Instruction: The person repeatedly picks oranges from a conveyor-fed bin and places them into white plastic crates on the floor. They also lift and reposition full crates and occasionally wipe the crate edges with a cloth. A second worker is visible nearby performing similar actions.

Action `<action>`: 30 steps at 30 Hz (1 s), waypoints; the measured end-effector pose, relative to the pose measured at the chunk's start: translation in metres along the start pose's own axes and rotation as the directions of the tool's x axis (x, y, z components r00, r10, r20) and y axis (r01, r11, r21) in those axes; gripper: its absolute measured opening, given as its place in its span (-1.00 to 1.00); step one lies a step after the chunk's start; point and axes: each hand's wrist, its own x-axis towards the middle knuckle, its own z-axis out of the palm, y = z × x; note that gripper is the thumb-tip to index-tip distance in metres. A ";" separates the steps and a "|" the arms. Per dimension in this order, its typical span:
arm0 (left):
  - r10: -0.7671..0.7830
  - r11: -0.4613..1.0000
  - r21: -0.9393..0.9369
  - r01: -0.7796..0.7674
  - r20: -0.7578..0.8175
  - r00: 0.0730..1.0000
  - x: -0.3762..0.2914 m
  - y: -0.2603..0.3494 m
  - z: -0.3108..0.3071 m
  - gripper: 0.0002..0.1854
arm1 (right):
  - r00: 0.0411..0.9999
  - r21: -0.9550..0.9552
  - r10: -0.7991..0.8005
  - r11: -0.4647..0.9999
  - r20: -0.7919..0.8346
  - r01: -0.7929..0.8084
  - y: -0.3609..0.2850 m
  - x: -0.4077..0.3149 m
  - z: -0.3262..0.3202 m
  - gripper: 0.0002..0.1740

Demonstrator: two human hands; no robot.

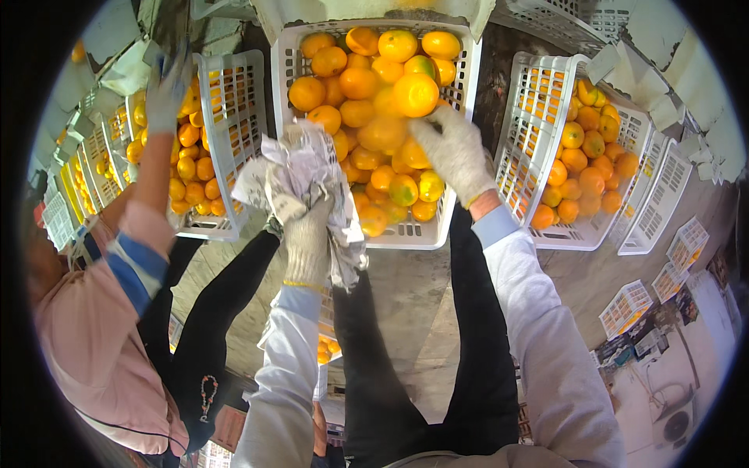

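Note:
A white plastic crate [281, 64] full of orange citrus fruit [358, 83] stands before me, a few of them partly green. My left hand [309, 243], in a knitted work glove, grips a bundle of crumpled whitish sheets [304, 158] over the crate's near left corner. My right hand [453, 152], gloved too, reaches over the crate's right wall with its fingertips at the fruit. Whether those fingers hold a fruit is hidden. Several fruits in the middle are blurred, and a sharper one [416, 95] sits high beside my right hand.
Slatted crates of citrus stand to the left [234, 128] and right [535, 134]. A co-worker in a pink top [105, 351] stands close on my left, a gloved hand [164, 93] over the left crate. A pale metal chute [374, 10] borders the crate's far side. Smaller-looking crates [626, 309] lie far right.

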 end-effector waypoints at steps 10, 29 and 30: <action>-0.220 0.890 -0.382 0.248 0.118 0.968 0.008 0.057 0.046 -0.42 | 0.969 0.010 0.006 1.000 -0.246 -0.004 -0.029 -0.002 -0.028 -0.55; -0.207 0.969 -0.154 0.193 -0.084 0.975 -0.030 0.035 0.017 -0.35 | 0.835 -0.471 -0.531 0.705 0.144 0.530 -0.041 -0.055 0.052 -0.33; -0.187 0.958 -0.230 0.173 -0.040 0.982 -0.035 0.037 0.014 -0.37 | 0.809 -0.458 -0.572 0.687 0.137 0.564 -0.037 -0.063 0.040 -0.37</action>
